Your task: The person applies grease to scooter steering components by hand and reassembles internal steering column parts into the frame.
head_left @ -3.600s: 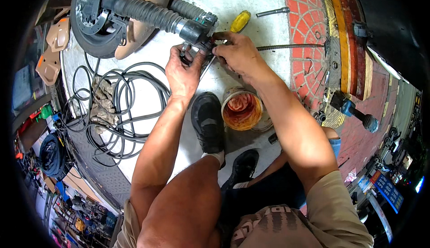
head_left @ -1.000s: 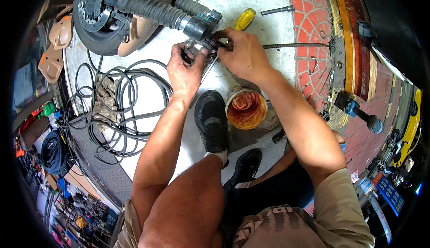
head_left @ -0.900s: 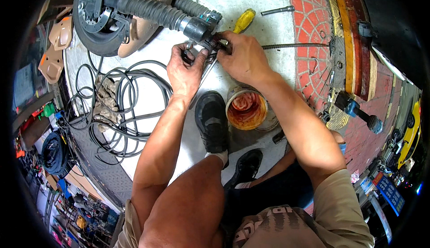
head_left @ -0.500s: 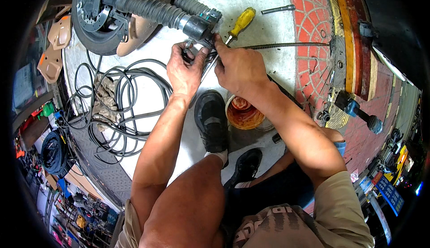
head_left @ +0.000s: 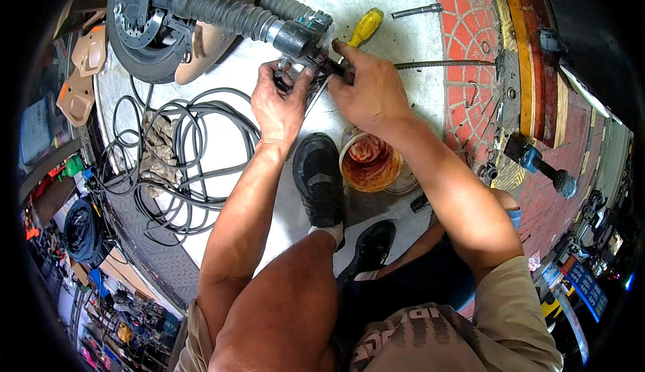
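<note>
A scooter front fork with black ribbed rubber boots (head_left: 222, 11) lies on the pale concrete, its wheel (head_left: 138, 29) at the top left. My left hand (head_left: 279, 100) grips the metal clamp bracket (head_left: 295, 43) at the fork's near end. My right hand (head_left: 369, 90) is closed on a small dark tool or part pressed against the same bracket from the right. A yellow-handled screwdriver (head_left: 364, 27) lies just beyond my right hand.
A tub of orange-red grease (head_left: 369, 164) stands by my black shoe (head_left: 319, 177). Coiled grey cables (head_left: 178, 154) lie to the left. A long metal rod (head_left: 443, 64) and a bolt (head_left: 416, 11) rest near the red brick paving. A cordless tool (head_left: 537, 164) lies at right.
My right hand has shifted slightly left and down along the bracket, uncovering the yellow screwdriver handle. My left hand stays on the bracket.
</note>
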A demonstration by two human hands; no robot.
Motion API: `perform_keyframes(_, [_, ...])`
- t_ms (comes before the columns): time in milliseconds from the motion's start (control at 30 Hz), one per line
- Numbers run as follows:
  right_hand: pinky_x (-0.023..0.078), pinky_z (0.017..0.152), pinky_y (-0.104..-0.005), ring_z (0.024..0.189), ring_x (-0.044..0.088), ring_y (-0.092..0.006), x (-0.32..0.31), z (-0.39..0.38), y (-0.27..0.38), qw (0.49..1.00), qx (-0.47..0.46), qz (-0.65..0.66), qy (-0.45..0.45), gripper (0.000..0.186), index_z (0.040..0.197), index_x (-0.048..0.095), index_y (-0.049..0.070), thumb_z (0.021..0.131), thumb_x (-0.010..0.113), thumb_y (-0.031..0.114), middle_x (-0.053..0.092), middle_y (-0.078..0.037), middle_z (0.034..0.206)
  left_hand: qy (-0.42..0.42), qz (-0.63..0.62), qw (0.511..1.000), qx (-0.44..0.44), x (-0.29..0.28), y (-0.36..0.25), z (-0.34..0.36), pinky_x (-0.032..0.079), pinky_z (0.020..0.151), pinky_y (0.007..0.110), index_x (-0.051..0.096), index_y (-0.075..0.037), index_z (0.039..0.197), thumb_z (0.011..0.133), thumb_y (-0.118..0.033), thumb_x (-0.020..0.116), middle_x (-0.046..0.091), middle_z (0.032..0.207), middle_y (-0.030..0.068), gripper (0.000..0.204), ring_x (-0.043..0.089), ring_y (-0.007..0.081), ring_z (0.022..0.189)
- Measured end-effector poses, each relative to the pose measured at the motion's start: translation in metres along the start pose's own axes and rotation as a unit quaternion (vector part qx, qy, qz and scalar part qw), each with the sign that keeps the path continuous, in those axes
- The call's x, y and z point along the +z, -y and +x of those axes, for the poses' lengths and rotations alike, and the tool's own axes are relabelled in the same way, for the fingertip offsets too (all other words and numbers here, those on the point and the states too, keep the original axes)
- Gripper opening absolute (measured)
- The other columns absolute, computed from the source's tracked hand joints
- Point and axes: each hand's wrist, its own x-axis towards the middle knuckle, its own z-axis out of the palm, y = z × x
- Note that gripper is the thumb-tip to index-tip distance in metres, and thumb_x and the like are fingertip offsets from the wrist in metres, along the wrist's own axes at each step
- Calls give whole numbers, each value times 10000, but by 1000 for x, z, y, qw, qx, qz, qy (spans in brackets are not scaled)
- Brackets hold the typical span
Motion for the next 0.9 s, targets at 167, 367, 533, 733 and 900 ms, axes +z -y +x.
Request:
perform_keyframes(167, [439,514,-261,586,538,-89,18,5,-7,930,78,359,17,593,1448,542,-25,876,676,53,595,-18,709,9,1,1000,2,-3,5,1,473,608,284,609,-5,1078,875,-267,841,588,753,17,404,548,125,641])
perform_keyframes(367, [373,439,-239,575,510,-72,18,0,-5,786,196,577,103,622,1475,515,12,862,618,11,597,-12,753,9,1,1000,9,-4,9,3,492,603,309,608,-18,1082,853,-262,851,590,755,28,413,569,147,628])
perform_keyframes(533, [353,423,-230,564,501,-69,28,-8,3,771,222,593,67,728,1555,422,28,851,604,-4,585,-19,744,7,-2,1000,16,-2,8,4,501,610,338,607,-22,1080,848,-267,850,604,761,47,416,590,181,636])
perform_keyframes(733, [532,627,-339,670,651,-189,52,-10,-16,905,112,409,31,761,1583,379,33,865,628,54,684,-124,798,9,29,999,31,-2,7,6,520,635,377,603,-21,1070,845,-295,849,636,787,84,431,635,252,663])
perform_keyframes(900, [575,751,-477,807,737,-368,41,-14,-2,997,59,35,35,750,1569,385,16,879,646,150,722,-253,855,-12,34,997,64,-3,6,5,446,579,238,591,5,1041,897,-213,828,591,698,16,353,520,80,612])
